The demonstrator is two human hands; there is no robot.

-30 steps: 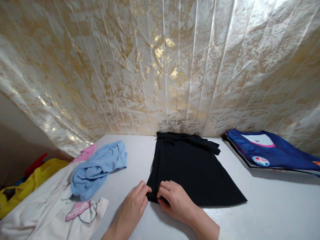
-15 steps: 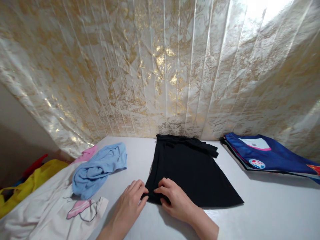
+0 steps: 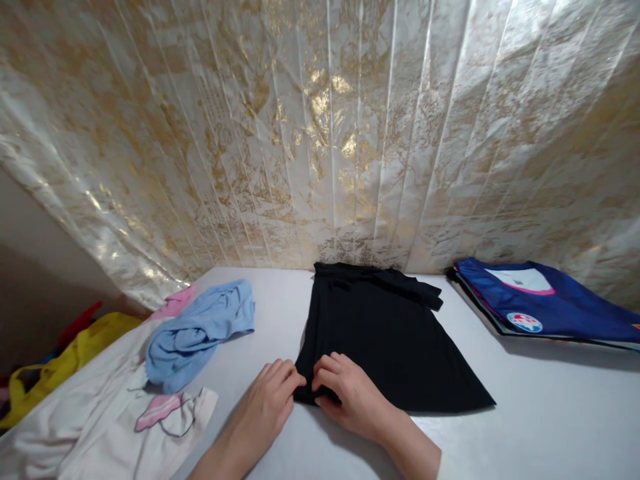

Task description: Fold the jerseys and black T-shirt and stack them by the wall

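Observation:
A black garment [image 3: 385, 340] lies flat in the middle of the white table [image 3: 540, 413], its far end against the curtain. Both my hands meet at its near left corner. My left hand [image 3: 267, 407] pinches the edge of the cloth with its fingertips. My right hand [image 3: 347, 397] rests on the same corner, fingers curled and gripping the hem. The two hands nearly touch each other.
A crumpled light blue garment [image 3: 200, 333] and a white one with a pink print [image 3: 125, 420] lie at the left, with pink and yellow cloth [image 3: 75, 347] beyond. A folded dark blue garment [image 3: 545, 307] lies at the right. A gold-and-white curtain [image 3: 320, 133] hangs behind.
My hands stay at the near left corner of the black garment, fingers shifting slightly along the hem. The view wobbles a little; nothing else has moved.

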